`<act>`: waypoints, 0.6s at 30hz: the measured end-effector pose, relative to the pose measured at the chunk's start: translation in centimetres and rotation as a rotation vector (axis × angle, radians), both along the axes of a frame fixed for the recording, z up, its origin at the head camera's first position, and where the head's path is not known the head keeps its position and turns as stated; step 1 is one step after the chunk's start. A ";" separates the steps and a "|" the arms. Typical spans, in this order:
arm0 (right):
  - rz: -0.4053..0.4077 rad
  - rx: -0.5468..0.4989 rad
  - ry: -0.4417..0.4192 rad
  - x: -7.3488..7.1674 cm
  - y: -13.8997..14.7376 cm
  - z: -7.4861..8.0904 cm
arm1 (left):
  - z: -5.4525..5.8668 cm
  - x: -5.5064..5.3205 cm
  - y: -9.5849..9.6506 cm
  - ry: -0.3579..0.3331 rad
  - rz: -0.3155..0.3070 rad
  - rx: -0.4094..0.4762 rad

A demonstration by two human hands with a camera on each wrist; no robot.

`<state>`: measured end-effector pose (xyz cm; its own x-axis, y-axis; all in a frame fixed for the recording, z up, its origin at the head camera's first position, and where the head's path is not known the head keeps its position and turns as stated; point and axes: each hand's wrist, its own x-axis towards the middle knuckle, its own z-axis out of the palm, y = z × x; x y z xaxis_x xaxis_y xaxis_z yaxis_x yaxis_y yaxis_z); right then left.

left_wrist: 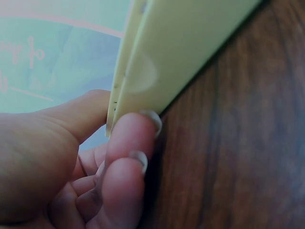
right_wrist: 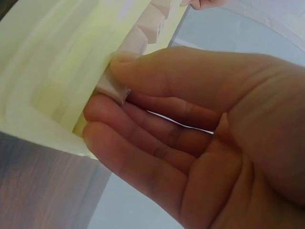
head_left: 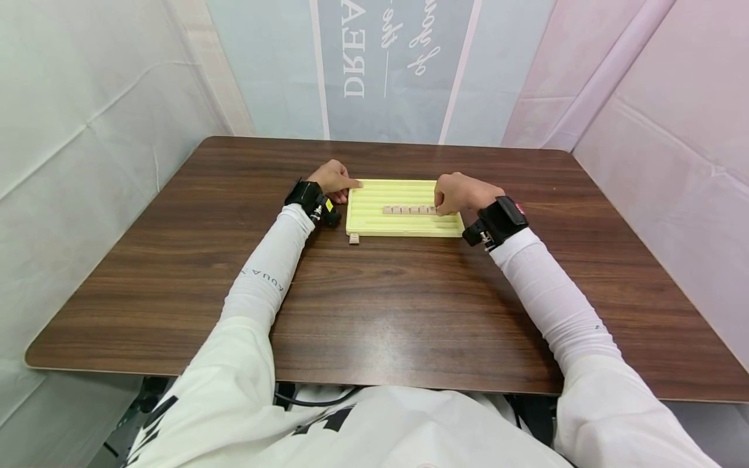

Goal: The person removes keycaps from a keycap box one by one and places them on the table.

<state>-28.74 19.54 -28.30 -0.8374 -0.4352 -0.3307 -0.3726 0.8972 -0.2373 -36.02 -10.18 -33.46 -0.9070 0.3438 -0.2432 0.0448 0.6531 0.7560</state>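
A pale yellow ridged tray (head_left: 404, 227) lies on the table, its rows running left to right. My left hand (head_left: 333, 180) grips its left edge near the far corner, thumb over the rim and curled fingers (left_wrist: 131, 136) against the outer side. Along one groove stands a row of small beige keycap-like blocks (head_left: 405, 210) with small marks on them. At the right end of that row, my right hand (head_left: 465, 193) pinches one beige block (right_wrist: 110, 86) between thumb and fingers. Another loose block (head_left: 354, 239) sits just outside the tray's near left corner.
The brown wood-grain table (head_left: 374, 305) reaches well beyond the tray on all sides. White sheeting (head_left: 88, 130) walls the left and right, and a printed curtain (head_left: 398, 71) hangs behind the far edge.
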 end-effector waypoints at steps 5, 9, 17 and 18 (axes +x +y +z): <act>-0.006 0.001 -0.002 0.2 0.0 0.0 | -0.1 0.1 0.0 0.003 0.002 -0.003; -0.011 -0.004 -0.007 0.3 0.1 0.0 | -0.1 0.2 0.0 0.003 0.000 -0.007; -0.022 0.005 0.001 0.6 0.1 0.1 | -0.1 0.6 0.1 0.010 0.007 -0.003; -0.022 0.007 0.003 0.7 0.1 0.1 | -0.1 0.5 0.1 0.010 0.007 -0.007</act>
<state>-28.04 19.65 -28.20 -0.8475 -0.4146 -0.3314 -0.3535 0.9067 -0.2301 -35.49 -10.03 -33.55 -0.9119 0.3354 -0.2365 0.0474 0.6585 0.7511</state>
